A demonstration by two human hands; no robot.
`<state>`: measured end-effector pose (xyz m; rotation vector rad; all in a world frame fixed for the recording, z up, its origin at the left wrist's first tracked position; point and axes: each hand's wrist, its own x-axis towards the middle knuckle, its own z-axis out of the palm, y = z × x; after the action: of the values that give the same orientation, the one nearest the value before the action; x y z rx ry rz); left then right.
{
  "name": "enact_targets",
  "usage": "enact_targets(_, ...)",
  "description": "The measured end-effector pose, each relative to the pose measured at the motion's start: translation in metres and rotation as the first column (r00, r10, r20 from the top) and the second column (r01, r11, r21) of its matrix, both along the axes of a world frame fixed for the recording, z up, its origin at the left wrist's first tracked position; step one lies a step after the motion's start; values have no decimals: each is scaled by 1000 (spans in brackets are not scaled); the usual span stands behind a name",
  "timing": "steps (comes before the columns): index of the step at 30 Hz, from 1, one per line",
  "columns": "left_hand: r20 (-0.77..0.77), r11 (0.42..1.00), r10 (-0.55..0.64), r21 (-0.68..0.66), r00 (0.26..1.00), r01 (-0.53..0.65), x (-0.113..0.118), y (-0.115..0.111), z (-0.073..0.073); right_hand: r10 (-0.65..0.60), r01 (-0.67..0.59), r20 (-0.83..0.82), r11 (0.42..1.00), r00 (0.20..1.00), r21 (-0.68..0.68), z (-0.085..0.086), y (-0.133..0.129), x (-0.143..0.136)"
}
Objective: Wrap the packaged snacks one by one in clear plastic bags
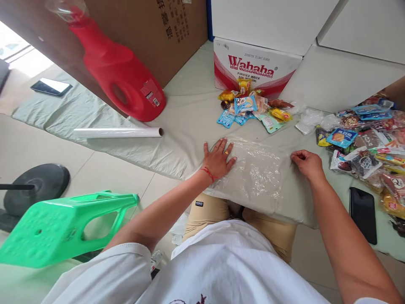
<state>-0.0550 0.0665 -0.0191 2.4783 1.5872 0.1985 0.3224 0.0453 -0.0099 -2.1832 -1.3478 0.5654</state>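
Observation:
A clear, shiny sheet of plastic film point(259, 173) lies spread on the cloth-covered table in front of me. My left hand point(219, 159) rests flat at its left edge, fingers spread, with a ring and a red string bracelet. At the right edge of the film, my right hand point(306, 164) is closed in a pinch at what looks like its corner; the fingertips partly hide the grip. Beyond the film sits a small pile of wrapped snacks point(245, 105). To the left lies a white roll of film point(118, 132) on a cardboard core.
A larger heap of snack packets point(367, 143) and a black phone point(363, 215) lie right. A Wahaha carton point(253, 63) stands behind. At left are a red jug point(118, 67), another phone point(51, 86), a brown carton point(177, 50) and a green stool point(69, 223).

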Motion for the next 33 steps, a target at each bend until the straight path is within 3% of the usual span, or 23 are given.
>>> enact_targets(4,-20,1000,23,-21,1000,-23,2,1,0,101,-123,233,989,967,83,11,33,8)
enact_targets(9,-24,1000,15,-26,1000,-16,2,2,-2,262,-375,452,909,852,180,25,100,-16)
enact_targets(13,-17,1000,11,-26,1000,-12,1,3,-3,297,-385,426,913,855,137,30,141,-33)
enact_targets(16,-10,999,21,-26,1000,-21,1,2,-3,246,-321,384,936,890,143,31,149,-30)
enact_targets(18,-5,999,25,-32,1000,-25,1,2,-2,183,-248,300,950,936,192,30,141,-26)
enact_targets(20,2,999,20,-39,1000,-20,1,2,-2,132,-128,3,960,991,248,30,123,-25)
enact_targets(22,9,999,14,-42,1000,-14,1,2,-1,123,-34,-388,973,914,229,30,96,-31)
enact_targets(24,15,999,16,-39,1000,-15,1,2,0,155,-47,-580,979,800,196,32,64,-45)
enact_targets(25,18,999,17,-36,1000,-17,1,2,0,184,-73,-580,975,793,209,33,46,-55)
enact_targets(27,21,999,20,-31,1000,-20,1,1,1,266,-137,-448,945,854,298,36,14,-75)
enact_targets(30,19,999,21,-26,1000,-20,1,1,1,402,-341,-55,835,914,432,36,-24,-104)
enact_targets(33,18,999,25,-22,1000,-25,1,1,0,531,-592,263,710,806,382,24,-45,-121)
